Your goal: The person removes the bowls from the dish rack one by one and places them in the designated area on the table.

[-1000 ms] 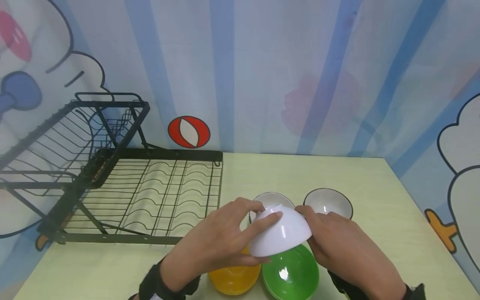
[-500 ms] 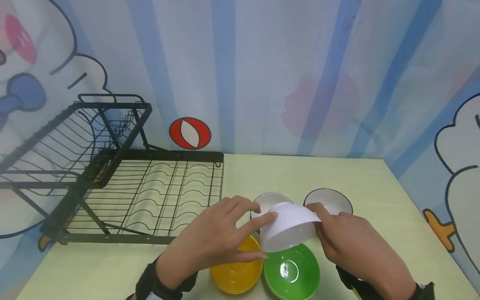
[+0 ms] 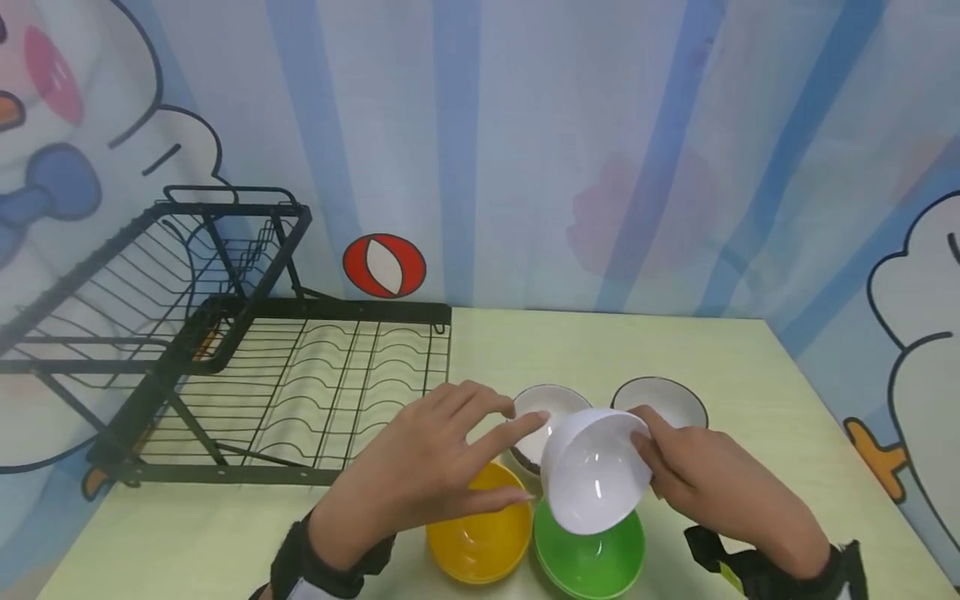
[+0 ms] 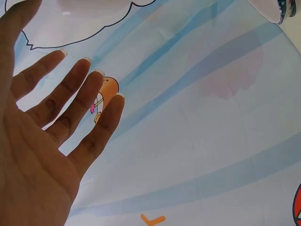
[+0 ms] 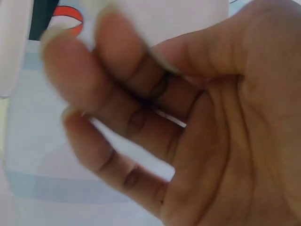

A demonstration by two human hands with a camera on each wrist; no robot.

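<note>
My right hand (image 3: pixel 708 471) pinches the rim of a white bowl (image 3: pixel 596 475), tilted with its hollow toward me, above a green bowl (image 3: pixel 618 554). My left hand (image 3: pixel 420 467) hovers to the left of the white bowl, apart from it, fingers spread and holding nothing. In the left wrist view the fingers (image 4: pixel 87 141) are stretched out against the backdrop. The right wrist view shows curled fingers (image 5: pixel 80 70) and the thumb at the bowl's edge. Beneath the left fingers sits a yellow bowl (image 3: pixel 480 542), beside the green one.
Two dark-rimmed white bowls stand farther back, one behind the held bowl (image 3: pixel 551 400) and the other bowl (image 3: pixel 663 400) to its right. A black wire dish rack (image 3: pixel 292 475) with a raised upper tier takes up the left of the table (image 3: pixel 600 350). A printed curtain (image 3: pixel 517 167) hangs behind.
The white bowl has turned from bottom-up to hollow toward me and shifted slightly right with my right hand. My left fingers have come off it and spread.
</note>
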